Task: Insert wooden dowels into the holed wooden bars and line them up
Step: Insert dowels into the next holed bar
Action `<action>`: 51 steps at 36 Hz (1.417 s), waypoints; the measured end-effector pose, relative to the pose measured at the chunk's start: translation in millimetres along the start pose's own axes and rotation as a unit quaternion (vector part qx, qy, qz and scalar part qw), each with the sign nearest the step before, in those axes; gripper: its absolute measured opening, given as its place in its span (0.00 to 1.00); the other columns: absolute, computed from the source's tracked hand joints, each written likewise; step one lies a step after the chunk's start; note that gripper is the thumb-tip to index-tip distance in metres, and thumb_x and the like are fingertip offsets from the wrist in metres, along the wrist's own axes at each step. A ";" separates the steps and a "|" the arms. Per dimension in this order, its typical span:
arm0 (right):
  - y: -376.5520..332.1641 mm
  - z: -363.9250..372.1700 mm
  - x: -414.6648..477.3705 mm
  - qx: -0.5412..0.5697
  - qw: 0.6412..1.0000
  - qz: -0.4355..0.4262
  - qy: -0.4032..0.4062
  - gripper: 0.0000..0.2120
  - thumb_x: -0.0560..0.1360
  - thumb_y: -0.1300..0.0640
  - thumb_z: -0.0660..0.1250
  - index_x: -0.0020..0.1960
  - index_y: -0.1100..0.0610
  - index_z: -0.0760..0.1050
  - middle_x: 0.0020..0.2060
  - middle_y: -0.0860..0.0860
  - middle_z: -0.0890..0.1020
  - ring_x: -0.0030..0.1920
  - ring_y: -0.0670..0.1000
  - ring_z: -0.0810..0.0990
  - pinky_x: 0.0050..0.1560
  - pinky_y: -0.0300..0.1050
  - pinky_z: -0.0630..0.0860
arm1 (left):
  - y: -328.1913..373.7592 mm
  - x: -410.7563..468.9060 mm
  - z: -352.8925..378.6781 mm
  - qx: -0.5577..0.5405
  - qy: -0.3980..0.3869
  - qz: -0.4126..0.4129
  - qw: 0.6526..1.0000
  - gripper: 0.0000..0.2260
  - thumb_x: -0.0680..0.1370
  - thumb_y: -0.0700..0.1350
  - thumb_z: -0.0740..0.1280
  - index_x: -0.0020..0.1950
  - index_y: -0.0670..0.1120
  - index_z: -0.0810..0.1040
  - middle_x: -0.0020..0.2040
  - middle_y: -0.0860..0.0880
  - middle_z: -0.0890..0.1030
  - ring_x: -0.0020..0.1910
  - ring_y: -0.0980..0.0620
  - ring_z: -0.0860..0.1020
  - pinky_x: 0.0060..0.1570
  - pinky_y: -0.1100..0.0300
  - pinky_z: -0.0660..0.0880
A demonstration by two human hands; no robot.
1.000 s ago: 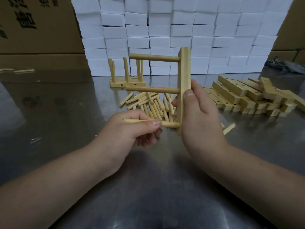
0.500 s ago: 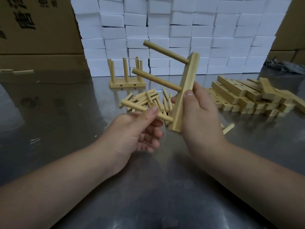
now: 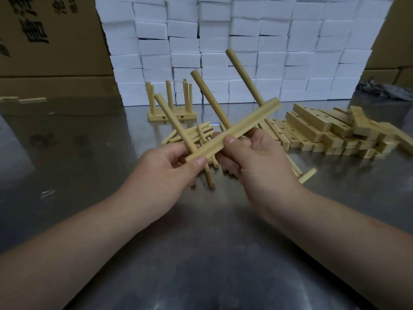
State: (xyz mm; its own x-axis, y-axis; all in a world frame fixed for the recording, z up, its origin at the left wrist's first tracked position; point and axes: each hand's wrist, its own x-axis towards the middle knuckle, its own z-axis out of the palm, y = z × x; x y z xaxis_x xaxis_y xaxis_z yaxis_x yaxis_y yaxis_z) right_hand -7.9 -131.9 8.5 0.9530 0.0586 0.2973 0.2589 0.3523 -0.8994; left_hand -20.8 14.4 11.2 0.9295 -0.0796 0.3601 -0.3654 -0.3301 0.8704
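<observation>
Steel table (image 3: 67, 164), white box wall (image 3: 245, 41); both hands hold bar (image 3: 237, 128).

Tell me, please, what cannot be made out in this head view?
- How deep the three dowels sit: the held bar hides its holes, head view.
- Loose dowel pile: left hand and right hand cover part, head view.
- Finished bars behind: overlapping dowels, too small to count, head view.

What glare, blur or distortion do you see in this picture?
Head view: the shiny grey metal table mirrors the brown cardboard boxes with mild glare; the wall of white blocks bows slightly, a wide-angle effect; the held pale wooden bar looks fairly sharp.
</observation>
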 end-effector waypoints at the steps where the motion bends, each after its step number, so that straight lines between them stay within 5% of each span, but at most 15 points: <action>1: 0.8 -0.4 0.0 -0.009 1.000 0.003 -0.002 0.08 0.78 0.64 0.61 0.56 0.63 0.70 0.46 0.55 0.84 0.48 0.50 0.84 0.51 0.42 0.79 | -1.4 0.7 -0.9 0.013 0.002 -0.003 1.000 0.06 0.74 0.44 0.67 0.41 0.55 0.80 0.28 0.59 0.78 0.27 0.65 0.73 0.29 0.74 0.68; 7: 5.5 -6.6 3.3 -0.166 0.986 0.031 0.000 0.06 0.77 0.58 0.63 0.52 0.59 0.73 0.43 0.53 0.84 0.41 0.48 0.84 0.48 0.45 0.80 | -5.8 8.1 -7.8 0.063 0.025 -0.024 0.997 0.06 0.73 0.43 0.70 0.39 0.55 0.79 0.30 0.56 0.81 0.28 0.64 0.75 0.31 0.72 0.71; 9: 4.8 -6.6 1.8 -0.197 0.980 0.037 -0.004 0.07 0.78 0.58 0.62 0.53 0.59 0.74 0.37 0.50 0.83 0.33 0.47 0.82 0.39 0.41 0.80 | -7.0 12.7 -14.3 0.098 0.053 -0.022 0.994 0.05 0.72 0.47 0.70 0.38 0.57 0.79 0.34 0.54 0.82 0.29 0.61 0.76 0.34 0.66 0.72; 12: 3.2 -4.5 -5.1 -0.245 0.968 0.029 -0.051 0.06 0.78 0.58 0.60 0.49 0.49 0.74 0.29 0.46 0.80 0.27 0.44 0.77 0.29 0.37 0.74 | -7.2 24.9 -23.2 0.109 0.087 -0.021 0.990 0.05 0.72 0.50 0.70 0.37 0.58 0.79 0.29 0.58 0.79 0.27 0.64 0.75 0.27 0.69 0.68; 15: 3.6 -3.6 -8.6 -0.315 0.944 0.017 -0.100 0.07 0.78 0.55 0.60 0.44 0.45 0.74 0.30 0.45 0.80 0.28 0.42 0.76 0.33 0.41 0.75 | -8.7 46.5 -34.5 0.134 0.096 -0.037 0.986 0.04 0.73 0.50 0.69 0.38 0.58 0.79 0.28 0.57 0.79 0.27 0.62 0.74 0.26 0.66 0.68; 19: 2.3 -2.2 -9.7 -0.344 0.931 0.023 -0.122 0.07 0.78 0.54 0.60 0.44 0.44 0.73 0.31 0.43 0.80 0.29 0.42 0.75 0.33 0.45 0.75 | -18.7 88.3 -58.1 0.182 0.085 -0.065 0.977 0.07 0.74 0.51 0.68 0.51 0.54 0.81 0.40 0.50 0.81 0.40 0.49 0.77 0.35 0.60 0.69; 23: 2.4 -1.3 -8.4 -0.366 0.921 0.022 -0.135 0.07 0.77 0.53 0.61 0.43 0.44 0.74 0.31 0.43 0.80 0.30 0.46 0.76 0.36 0.49 0.76 | -44.0 130.7 -77.2 0.223 0.076 -0.103 0.966 0.12 0.76 0.51 0.67 0.57 0.49 0.79 0.40 0.50 0.78 0.38 0.51 0.72 0.35 0.60 0.67; 27: 5.9 -3.2 -6.0 -0.376 0.914 0.030 -0.148 0.06 0.77 0.51 0.61 0.43 0.43 0.74 0.34 0.45 0.80 0.31 0.48 0.76 0.40 0.54 0.78 | -76.9 165.1 -87.5 0.249 0.065 -0.138 0.956 0.16 0.75 0.50 0.68 0.61 0.45 0.78 0.48 0.50 0.76 0.46 0.50 0.72 0.45 0.58 0.67; 30: 9.4 -4.9 -4.5 -0.385 0.909 0.028 -0.156 0.06 0.76 0.49 0.60 0.44 0.41 0.74 0.36 0.46 0.81 0.33 0.50 0.78 0.40 0.52 0.80 | -94.4 182.4 -85.2 0.276 0.039 -0.150 0.949 0.15 0.75 0.49 0.68 0.60 0.46 0.78 0.49 0.52 0.77 0.43 0.52 0.73 0.45 0.59 0.68; 34: 12.4 -6.9 -3.0 -0.385 0.908 0.027 -0.162 0.05 0.76 0.48 0.60 0.43 0.42 0.75 0.33 0.45 0.80 0.31 0.45 0.78 0.38 0.46 0.78 | -106.7 199.2 -82.7 0.317 0.007 -0.157 0.935 0.10 0.76 0.50 0.67 0.55 0.49 0.80 0.39 0.51 0.80 0.36 0.52 0.75 0.31 0.61 0.67; 39: 11.7 -7.0 -2.8 -0.383 0.908 0.034 -0.166 0.05 0.73 0.47 0.60 0.45 0.43 0.75 0.38 0.46 0.81 0.33 0.45 0.77 0.40 0.45 0.78 | -111.9 212.9 -83.8 0.353 -0.034 -0.174 0.919 0.11 0.77 0.51 0.65 0.51 0.46 0.78 0.33 0.50 0.83 0.42 0.45 0.80 0.39 0.57 0.75; 51: 6.3 -4.5 -4.5 -0.401 0.899 0.034 -0.172 0.07 0.71 0.46 0.59 0.44 0.44 0.75 0.39 0.46 0.81 0.34 0.45 0.78 0.37 0.39 0.75 | -121.4 226.7 -80.6 0.405 0.031 -0.172 0.897 0.09 0.75 0.52 0.67 0.46 0.48 0.78 0.39 0.48 0.81 0.41 0.49 0.77 0.39 0.57 0.71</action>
State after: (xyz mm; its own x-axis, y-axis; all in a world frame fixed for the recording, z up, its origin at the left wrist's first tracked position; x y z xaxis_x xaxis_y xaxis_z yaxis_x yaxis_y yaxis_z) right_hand -9.9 -134.1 0.1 0.9014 0.3886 0.1908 0.3641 -0.4422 -0.8197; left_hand 230.3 112.2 14.2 0.9669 0.2014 0.1566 0.1214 -0.9031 0.4120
